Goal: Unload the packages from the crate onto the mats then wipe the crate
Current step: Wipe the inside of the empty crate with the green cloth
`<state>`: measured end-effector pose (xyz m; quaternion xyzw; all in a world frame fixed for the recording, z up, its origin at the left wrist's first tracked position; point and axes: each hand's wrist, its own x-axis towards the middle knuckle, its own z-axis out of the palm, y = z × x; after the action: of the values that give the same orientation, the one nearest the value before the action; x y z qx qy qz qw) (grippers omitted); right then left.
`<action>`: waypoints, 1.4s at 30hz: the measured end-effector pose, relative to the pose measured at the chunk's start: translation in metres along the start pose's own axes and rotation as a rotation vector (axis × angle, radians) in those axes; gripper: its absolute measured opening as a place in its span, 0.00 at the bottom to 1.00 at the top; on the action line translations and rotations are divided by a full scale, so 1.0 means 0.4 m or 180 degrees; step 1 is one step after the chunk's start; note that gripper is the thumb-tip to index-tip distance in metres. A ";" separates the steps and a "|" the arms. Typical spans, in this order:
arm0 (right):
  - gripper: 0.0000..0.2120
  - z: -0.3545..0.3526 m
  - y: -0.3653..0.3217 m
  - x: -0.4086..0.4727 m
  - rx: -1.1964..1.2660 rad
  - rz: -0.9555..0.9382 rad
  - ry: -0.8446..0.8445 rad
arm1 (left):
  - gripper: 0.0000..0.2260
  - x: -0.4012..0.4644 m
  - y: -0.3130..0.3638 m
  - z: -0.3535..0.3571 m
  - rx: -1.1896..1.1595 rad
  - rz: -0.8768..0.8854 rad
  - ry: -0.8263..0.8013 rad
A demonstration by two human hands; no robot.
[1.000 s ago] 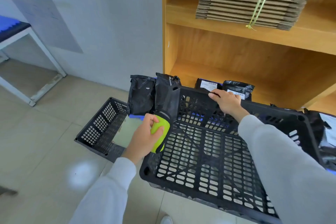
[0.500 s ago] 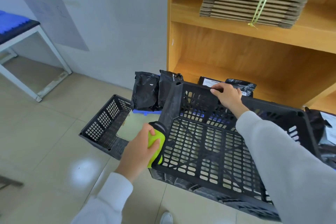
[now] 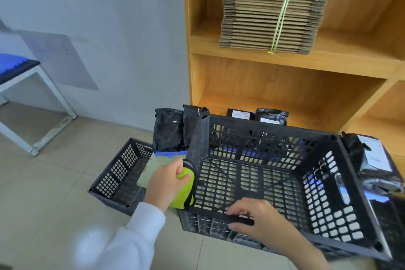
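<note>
An empty black perforated crate [image 3: 324, 199] fills the lower centre. My left hand [image 3: 166, 184] presses a lime-green cloth [image 3: 185, 190] against the outside of the crate's left wall. My right hand [image 3: 258, 217] rests on the crate's near rim, fingers curled over the edge. Black plastic packages stand behind the crate: two at the left [image 3: 168, 129] on a blue mat [image 3: 168, 154], two more [image 3: 270, 116] behind the far wall, and others at the right [image 3: 368, 155].
A second, smaller black crate [image 3: 118, 180] lies on the tiled floor to the left. A wooden shelf unit [image 3: 285, 66] with a tied stack of flat cardboard [image 3: 269, 17] stands behind. A white-framed table [image 3: 32, 94] is at far left.
My right hand has left the crate's far rim and now holds the near rim. The crate has tipped back level. My left hand with the cloth has slid down the left wall.
</note>
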<state>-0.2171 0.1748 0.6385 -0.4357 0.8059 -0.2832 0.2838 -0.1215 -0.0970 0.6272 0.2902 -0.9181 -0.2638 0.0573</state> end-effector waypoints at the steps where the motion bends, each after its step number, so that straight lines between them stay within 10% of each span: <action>1: 0.13 0.023 0.010 -0.006 -0.0025 -0.0031 0.0126 | 0.20 0.001 -0.003 -0.005 -0.0065 -0.0010 0.0004; 16: 0.18 0.109 0.039 -0.024 0.0095 -0.0153 0.1345 | 0.20 -0.161 -0.035 0.003 0.0121 -0.0419 0.0152; 23: 0.40 0.079 0.020 -0.037 0.0261 -0.0167 0.1148 | 0.19 -0.255 0.095 0.088 -0.0748 -0.0824 -0.0040; 35: 0.17 0.162 -0.055 -0.001 -0.0605 -0.1064 0.1277 | 0.15 -0.253 0.123 0.055 -0.2237 -0.0885 -0.0767; 42: 0.21 0.241 -0.066 0.092 -0.1133 -0.0450 0.1590 | 0.04 -0.120 0.032 -0.014 -0.0821 -0.0241 0.0969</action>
<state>-0.1518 0.1107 0.5839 -0.4504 0.8553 -0.2549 -0.0241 -0.0869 -0.0636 0.6410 0.3513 -0.8459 -0.3342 0.2222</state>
